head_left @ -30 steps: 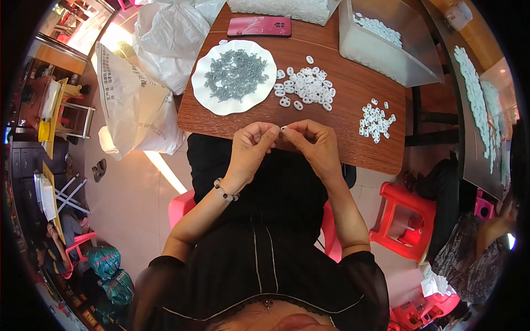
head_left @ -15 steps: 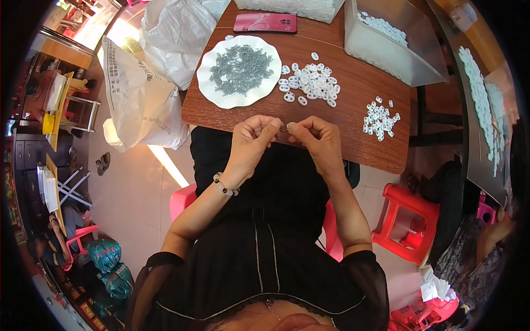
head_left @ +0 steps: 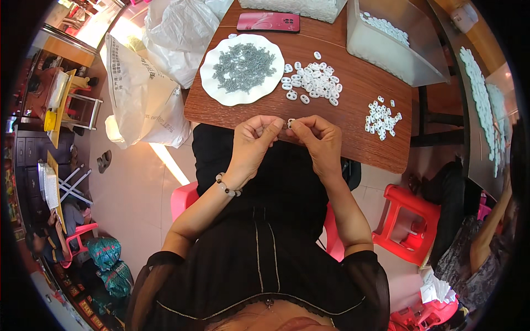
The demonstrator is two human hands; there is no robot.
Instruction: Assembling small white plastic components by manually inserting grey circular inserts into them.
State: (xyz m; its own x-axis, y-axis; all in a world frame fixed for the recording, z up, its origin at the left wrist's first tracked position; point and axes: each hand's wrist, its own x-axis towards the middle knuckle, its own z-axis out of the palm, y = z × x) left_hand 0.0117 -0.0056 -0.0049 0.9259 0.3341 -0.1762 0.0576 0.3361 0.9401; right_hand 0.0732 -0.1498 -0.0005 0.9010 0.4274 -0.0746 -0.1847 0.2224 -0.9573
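My left hand (head_left: 256, 139) and my right hand (head_left: 320, 139) meet at the near edge of the brown table, their fingertips almost touching. Between the right thumb and finger is a small white two-holed plastic piece (head_left: 290, 123). The left fingers are pinched close beside it; whatever they hold is too small to make out. Past the hands, a white scalloped plate (head_left: 208, 88) carries a heap of small grey screws (head_left: 243, 67). A loose pile of white oval two-holed pieces (head_left: 317, 80) lies right of the plate, and a smaller pile of white pieces (head_left: 382, 118) sits farther right.
At the table's back are a pink phone (head_left: 268, 22) and a translucent bin (head_left: 395, 60) with white pieces. Bags (head_left: 146, 102) stand left of the brown table (head_left: 353, 140). A red stool (head_left: 411, 223) is at right, near a co-worker's arm (head_left: 488, 237) and another table with white pieces.
The white piece at my right fingertips now shows more plainly, with its holes visible. Both hands stay nearly in place. The co-worker's arm at the right has reached farther forward.
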